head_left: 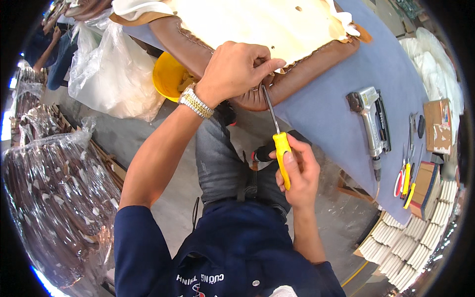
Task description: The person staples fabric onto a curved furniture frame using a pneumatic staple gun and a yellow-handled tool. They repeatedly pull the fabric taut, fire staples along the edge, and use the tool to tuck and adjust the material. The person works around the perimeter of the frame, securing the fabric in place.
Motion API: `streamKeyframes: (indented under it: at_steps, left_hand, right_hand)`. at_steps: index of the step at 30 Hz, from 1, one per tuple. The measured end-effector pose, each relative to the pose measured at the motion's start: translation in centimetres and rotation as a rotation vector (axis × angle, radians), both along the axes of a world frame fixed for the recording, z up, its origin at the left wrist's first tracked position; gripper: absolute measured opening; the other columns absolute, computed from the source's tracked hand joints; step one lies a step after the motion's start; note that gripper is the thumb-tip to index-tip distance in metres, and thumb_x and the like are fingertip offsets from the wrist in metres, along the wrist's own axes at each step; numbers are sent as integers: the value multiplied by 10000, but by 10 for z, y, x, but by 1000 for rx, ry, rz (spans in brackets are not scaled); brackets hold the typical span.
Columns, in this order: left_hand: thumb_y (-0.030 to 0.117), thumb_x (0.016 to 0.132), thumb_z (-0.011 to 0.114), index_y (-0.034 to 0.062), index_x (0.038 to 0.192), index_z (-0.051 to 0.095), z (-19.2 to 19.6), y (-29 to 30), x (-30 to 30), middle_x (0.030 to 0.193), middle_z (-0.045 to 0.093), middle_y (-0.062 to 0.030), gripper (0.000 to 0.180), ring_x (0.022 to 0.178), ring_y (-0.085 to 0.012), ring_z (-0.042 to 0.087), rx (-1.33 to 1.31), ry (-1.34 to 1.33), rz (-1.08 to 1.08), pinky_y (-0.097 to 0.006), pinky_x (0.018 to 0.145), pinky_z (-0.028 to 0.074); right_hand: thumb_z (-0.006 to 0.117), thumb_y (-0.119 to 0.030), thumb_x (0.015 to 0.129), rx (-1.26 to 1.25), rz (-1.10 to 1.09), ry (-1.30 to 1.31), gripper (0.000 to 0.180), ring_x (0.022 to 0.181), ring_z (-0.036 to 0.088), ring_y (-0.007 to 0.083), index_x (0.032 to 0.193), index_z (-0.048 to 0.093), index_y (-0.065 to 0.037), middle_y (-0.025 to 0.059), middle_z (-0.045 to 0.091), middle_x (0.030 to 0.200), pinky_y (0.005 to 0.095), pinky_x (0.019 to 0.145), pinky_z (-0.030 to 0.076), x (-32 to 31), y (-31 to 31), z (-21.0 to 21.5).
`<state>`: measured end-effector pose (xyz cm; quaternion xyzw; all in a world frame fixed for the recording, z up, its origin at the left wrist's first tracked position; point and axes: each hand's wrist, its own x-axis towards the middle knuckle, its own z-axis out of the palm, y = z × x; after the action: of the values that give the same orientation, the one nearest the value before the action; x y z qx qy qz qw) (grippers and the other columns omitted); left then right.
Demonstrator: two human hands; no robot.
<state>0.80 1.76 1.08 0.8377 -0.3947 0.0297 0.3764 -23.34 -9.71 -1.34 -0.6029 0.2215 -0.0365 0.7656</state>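
Observation:
A padded brown leather cushion (316, 67), its pale underside (232, 22) facing up and its edge stapled, lies at the front of a blue-covered table. My left hand (237, 67) rests on the cushion's near edge, fingers curled and thumb pressed in; whether it pinches leather there is hidden. In my right hand (302, 171) is a screwdriver (282, 153) with a yellow handle. Its metal shaft points up and away, and the tip meets the brown leather just below my left thumb.
On the blue table (336, 123) at right lie a staple gun (368, 119), several hand tools (408, 173) and a cardboard box (438, 126). White staple strips (401, 247) are stacked below. Left are a yellow bucket (166, 74), plastic bags (114, 69) and wrapped brown pieces (54, 198). Another person (44, 49) works far left.

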Motion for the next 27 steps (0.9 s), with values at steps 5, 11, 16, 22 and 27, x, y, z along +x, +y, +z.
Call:
streamKeyframes:
  at_steps: [5, 11, 16, 22, 27]
  left_hand:
    - [376, 944, 744, 5, 876, 767, 8, -3, 4, 636, 723, -78, 379, 543, -174, 693, 34, -2, -48, -290, 560, 533]
    - [298, 883, 817, 8, 1072, 736, 19, 16, 27, 922, 766, -81, 356, 807, -121, 700, -56, 406, -444, -279, 806, 559]
    - [285, 819, 846, 57, 1054, 751, 18, 12, 25, 881, 754, -88, 341, 774, -178, 702, 105, 77, -401, -295, 769, 542]
    - [313, 826, 834, 56, 935, 766, 4, 1, 10, 753, 730, -103, 287, 648, -217, 681, 16, 30, -248, -327, 656, 527]
    - [353, 838, 816, 62, 887, 771, 12, 0, 14, 721, 713, -125, 298, 648, -273, 678, 60, -4, -192, -353, 653, 524]
  right_hand:
    - [558, -175, 1054, 835, 62, -425, 391, 472, 493, 106, 1433, 535, -81, 243, 669, 1089, 213, 427, 418, 9, 1, -93]
    - [658, -138, 983, 196, 150, -524, 408, 587, 583, 147, 1384, 602, -90, 243, 699, 1105, 259, 522, 469, 0, -45, -62]
    - [732, -119, 896, -1018, 477, -191, 397, 773, 680, 291, 1283, 664, -67, 174, 720, 1041, 390, 691, 532, -35, -92, 28]
    - [753, -115, 875, -1298, 277, 52, 327, 857, 687, 356, 1195, 705, -69, 141, 689, 989, 415, 736, 543, -48, -79, 55]
    - [765, -65, 840, -1425, 276, -286, 450, 840, 691, 265, 1282, 688, -104, 98, 669, 1087, 355, 681, 549, -25, -48, 86]
